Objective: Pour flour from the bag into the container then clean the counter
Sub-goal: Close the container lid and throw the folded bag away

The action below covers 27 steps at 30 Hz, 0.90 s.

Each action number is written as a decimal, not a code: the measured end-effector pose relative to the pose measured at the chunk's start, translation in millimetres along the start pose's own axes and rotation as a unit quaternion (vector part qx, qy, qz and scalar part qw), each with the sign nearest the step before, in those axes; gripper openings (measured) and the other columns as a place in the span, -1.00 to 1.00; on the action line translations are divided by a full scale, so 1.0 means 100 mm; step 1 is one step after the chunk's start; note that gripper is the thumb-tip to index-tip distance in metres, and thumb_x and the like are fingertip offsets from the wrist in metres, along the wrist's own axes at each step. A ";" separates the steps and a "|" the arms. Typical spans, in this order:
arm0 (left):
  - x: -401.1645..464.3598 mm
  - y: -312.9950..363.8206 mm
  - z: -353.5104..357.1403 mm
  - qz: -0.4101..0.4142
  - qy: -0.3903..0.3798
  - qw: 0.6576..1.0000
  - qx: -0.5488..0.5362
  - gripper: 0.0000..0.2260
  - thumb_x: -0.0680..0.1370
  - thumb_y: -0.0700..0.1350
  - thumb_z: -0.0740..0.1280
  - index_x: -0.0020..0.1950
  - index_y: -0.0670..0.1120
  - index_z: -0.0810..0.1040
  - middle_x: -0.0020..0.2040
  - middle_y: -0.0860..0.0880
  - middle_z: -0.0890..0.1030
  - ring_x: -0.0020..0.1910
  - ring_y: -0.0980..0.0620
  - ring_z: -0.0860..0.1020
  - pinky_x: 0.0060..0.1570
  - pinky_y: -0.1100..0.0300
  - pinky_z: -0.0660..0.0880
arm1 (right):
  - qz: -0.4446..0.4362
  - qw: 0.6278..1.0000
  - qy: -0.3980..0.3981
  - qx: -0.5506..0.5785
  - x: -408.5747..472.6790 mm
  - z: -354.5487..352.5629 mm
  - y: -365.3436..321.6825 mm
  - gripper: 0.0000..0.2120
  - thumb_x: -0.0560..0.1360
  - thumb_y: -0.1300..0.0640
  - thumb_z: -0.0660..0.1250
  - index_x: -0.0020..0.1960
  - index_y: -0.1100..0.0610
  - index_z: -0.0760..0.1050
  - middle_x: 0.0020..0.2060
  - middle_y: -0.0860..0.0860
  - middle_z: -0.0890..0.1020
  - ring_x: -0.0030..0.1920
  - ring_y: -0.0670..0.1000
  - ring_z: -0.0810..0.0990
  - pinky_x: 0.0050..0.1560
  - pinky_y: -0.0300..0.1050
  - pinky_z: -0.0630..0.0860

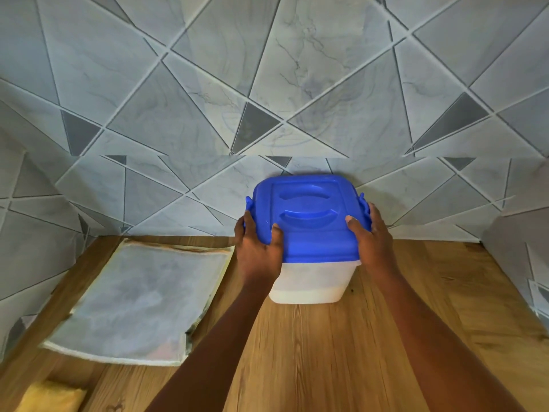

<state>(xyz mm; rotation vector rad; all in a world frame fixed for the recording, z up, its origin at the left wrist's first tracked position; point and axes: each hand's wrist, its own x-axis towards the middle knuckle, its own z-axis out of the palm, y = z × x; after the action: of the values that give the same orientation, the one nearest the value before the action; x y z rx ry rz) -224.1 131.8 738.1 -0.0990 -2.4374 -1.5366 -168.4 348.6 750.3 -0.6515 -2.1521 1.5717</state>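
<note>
A: Where is the container (309,282)?

B: It stands on the wooden desk (341,352), close to the tiled wall (208,84). It is see-through white, with a white layer at the bottom.

A: Is it shut?

B: The blue lid (306,215) sits on top of it.

A: What are the hands doing?

B: Both hold the lid by its sides. The left hand (257,248) has its grip curled round the left edge of the lid, thumb on top. The right hand (371,233) grips the right edge the same way, thumb on top too.

A: What is next to the container?

B: To its left the flour bag (139,301) lies flat on the desk. It looks pale and see-through. Farther left of the container, at the near edge of the desk, is a yellow cloth (50,396).
</note>
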 end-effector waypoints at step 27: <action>-0.94 -1.15 -1.54 -0.075 0.046 0.996 -0.006 -0.72 0.69 0.03 0.17 0.39 0.06 0.43 0.32 0.13 0.53 0.23 0.09 0.56 0.02 0.39 0.49 | 0.142 0.949 -0.275 0.055 -1.51 1.46 0.22 -0.82 0.52 0.16 0.46 0.10 0.18 0.63 -0.03 0.09 0.74 -0.08 0.00 0.75 0.02 -0.08 0.68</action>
<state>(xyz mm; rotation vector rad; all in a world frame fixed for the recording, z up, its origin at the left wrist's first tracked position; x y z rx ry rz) -127.5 -49.6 676.1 0.1537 -2.4117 -1.5786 -125.0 154.0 680.3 -0.5513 -2.4027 2.2283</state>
